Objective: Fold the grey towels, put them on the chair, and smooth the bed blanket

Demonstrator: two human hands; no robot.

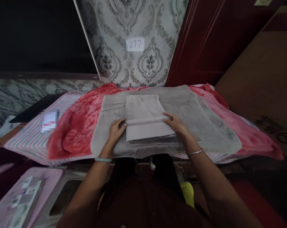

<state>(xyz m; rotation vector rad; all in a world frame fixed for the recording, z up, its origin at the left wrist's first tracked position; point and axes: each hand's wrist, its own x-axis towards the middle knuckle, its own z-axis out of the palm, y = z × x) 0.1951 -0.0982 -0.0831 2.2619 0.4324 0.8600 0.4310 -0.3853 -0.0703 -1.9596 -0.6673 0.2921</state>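
Observation:
A grey plush cloth (143, 107), folded into a narrow stack, lies on a wider spread of the same grey fabric (209, 129). A flap with a hemmed edge crosses the middle of the stack, and its smooth pale side (145, 131) faces up at the front. At the left end of that hem is my left hand (116, 130), thumb and forefinger closed at the cloth's edge. My right hand (175, 122) holds the opposite edge, its thumb and forefinger on the cloth. The other fingertips are partly hidden.
Beneath the grey fabric lie a red plush blanket (72, 129) and a striped sheet (31, 139). A dark screen (41, 38) stands at left, a large cardboard box (262, 85) at right. A pink board (39, 180) is low on the left.

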